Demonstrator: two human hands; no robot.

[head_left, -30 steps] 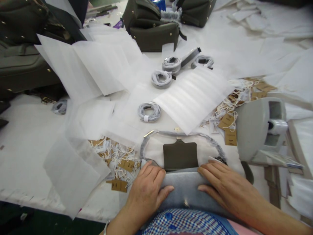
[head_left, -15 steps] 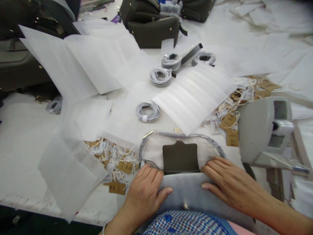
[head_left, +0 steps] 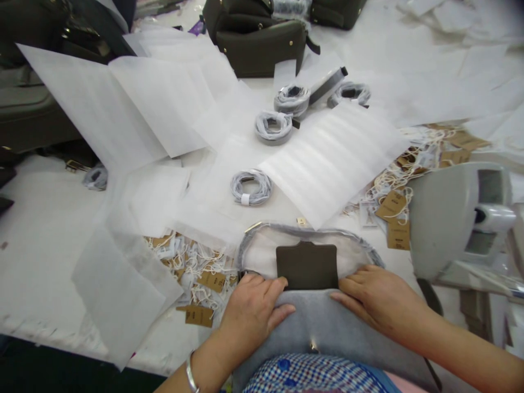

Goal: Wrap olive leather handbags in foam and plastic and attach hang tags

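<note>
A handbag [head_left: 319, 319] with a smooth grey panel lies at the table's near edge, against the checked clothing. Above the panel's upper edge stands a dark olive tab [head_left: 307, 266], in front of a handle [head_left: 309, 226] covered in grey wrapping. My left hand [head_left: 256, 308] grips that edge just left of the tab, its thumb lying on the panel. On the tab's other side, my right hand [head_left: 374, 289] holds the same edge with bent fingers and thumb. A small metal clasp piece [head_left: 313, 346] shows low on the panel. The fingertips are partly hidden behind the edge.
Wrapped strap coils [head_left: 251, 187] and white foam sheets [head_left: 335, 158] lie beyond the bag. Brown tags [head_left: 198, 315] with tangled strings flank it. A grey plastic device [head_left: 446, 218] stands at right, dark bags [head_left: 262, 46] at the back, paper sheets [head_left: 126, 289] at left.
My left fingers have slid right along the panel's edge, closer to the olive tab. My right thumb has come in nearer the tab. The whole view has shifted slightly.
</note>
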